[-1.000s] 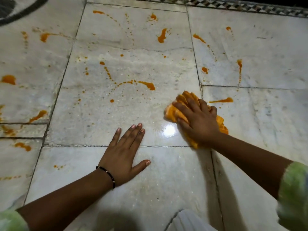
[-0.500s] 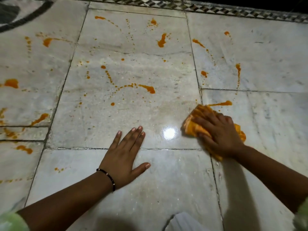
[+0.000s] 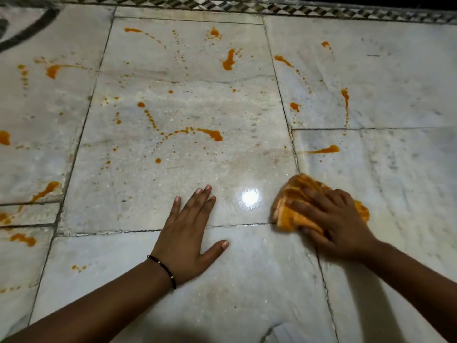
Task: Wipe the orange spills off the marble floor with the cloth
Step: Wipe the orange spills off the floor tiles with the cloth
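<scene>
Marble floor (image 3: 247, 280) slabs, pale and glossy, fill the view, scattered with orange spills (image 3: 210, 133) in streaks and droplets. Take the bright glare spot (image 3: 250, 197) on the slab as the landmark. Just right of it lies the crumpled orange cloth (image 3: 291, 209), bunched on the floor across a slab joint. Its right part is covered by the right hand (image 3: 338, 224), which presses down on it with fingers spread and slightly bent over the folds, the fingertips reaching toward the glare spot. Left of the glare spot the left hand (image 3: 185, 233) lies flat on the floor, palm down, fingers straight and close together, thumb out to the side, holding nothing; a thin dark bracelet (image 3: 163, 269) circles its wrist. Beyond the glare spot, farther from the person, an arc of drops ends in a thick streak, and another streak (image 3: 325, 150) lies beyond the cloth, apart from it. More blots lie far left of the glare spot. At the far edge of the floor runs a patterned border strip (image 3: 296, 7).
</scene>
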Motion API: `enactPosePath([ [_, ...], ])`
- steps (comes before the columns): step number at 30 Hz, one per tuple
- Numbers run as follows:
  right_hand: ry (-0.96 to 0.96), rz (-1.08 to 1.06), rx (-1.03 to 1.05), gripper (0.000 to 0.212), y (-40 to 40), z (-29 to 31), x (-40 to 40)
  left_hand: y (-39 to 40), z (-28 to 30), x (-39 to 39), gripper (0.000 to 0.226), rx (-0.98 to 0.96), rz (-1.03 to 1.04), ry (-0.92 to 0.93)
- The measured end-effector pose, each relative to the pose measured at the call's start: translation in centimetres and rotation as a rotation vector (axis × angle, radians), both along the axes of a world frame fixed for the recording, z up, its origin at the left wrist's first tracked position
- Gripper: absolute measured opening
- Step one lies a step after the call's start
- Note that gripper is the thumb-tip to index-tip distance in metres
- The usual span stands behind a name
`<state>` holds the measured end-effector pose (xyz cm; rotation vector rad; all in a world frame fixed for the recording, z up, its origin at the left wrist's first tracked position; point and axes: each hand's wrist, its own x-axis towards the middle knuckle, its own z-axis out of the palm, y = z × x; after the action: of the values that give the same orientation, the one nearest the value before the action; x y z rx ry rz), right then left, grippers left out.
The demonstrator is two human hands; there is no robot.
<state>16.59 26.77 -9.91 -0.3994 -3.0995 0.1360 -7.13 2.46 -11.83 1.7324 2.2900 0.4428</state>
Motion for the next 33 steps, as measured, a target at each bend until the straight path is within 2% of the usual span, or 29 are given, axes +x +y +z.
enactPosePath([
  [3,0.042,-0.346,0.025,0.061,2.8,0.1,-2.8,3.3,0.3,0.7,0.084,0.008,-0.117,0.044],
  [5,0.018,-0.478,0.067,0.060,3.2,0.1,-6.1,5.1,0.0,1.2,0.086,-0.044,-0.196,0.119],
  [8,-0.009,-0.335,0.110,0.056,2.0,0.3,-8.3,6.1,-0.7,1.5,0.088,-0.107,-0.230,0.205],
  [11,0.020,-0.165,0.073,0.053,0.7,0.0,-4.8,5.9,-0.9,1.5,0.088,-0.093,-0.233,0.202],
  [13,0.041,-0.178,0.041,0.053,1.2,-0.2,-1.3,5.9,-1.0,1.5,0.087,-0.088,-0.230,0.196],
  [16,0.053,-0.509,0.085,0.057,4.6,-0.2,0.4,5.9,-0.9,1.6,0.087,-0.094,-0.219,0.189],
  [18,0.090,-0.791,0.120,0.055,6.8,-0.3,-1.7,5.9,-0.8,1.6,0.087,-0.102,-0.224,0.189],
  [19,0.085,-0.864,0.125,0.054,7.4,-0.2,-3.5,5.9,-0.8,1.6,0.087,-0.104,-0.221,0.192],
  [21,0.045,-0.839,0.117,0.053,7.6,0.0,-7.0,5.9,-0.8,1.6,0.087,-0.107,-0.221,0.192],
  [24,0.014,-0.577,0.112,0.053,5.0,-0.3,-9.5,5.9,-0.8,1.6,0.087,-0.093,-0.229,0.194],
  [28,0.085,-0.417,0.052,0.051,0.8,-0.7,-5.6,5.9,-0.7,1.4,0.087,-0.081,-0.230,0.192],
  [30,0.114,-0.455,0.018,0.056,1.5,-0.4,-2.6,5.8,-0.8,1.4,0.087,-0.077,-0.229,0.193],
  [33,0.122,-0.766,0.045,0.061,5.5,-0.3,-2.2,5.8,-0.9,1.3,0.087,-0.071,-0.223,0.191],
])
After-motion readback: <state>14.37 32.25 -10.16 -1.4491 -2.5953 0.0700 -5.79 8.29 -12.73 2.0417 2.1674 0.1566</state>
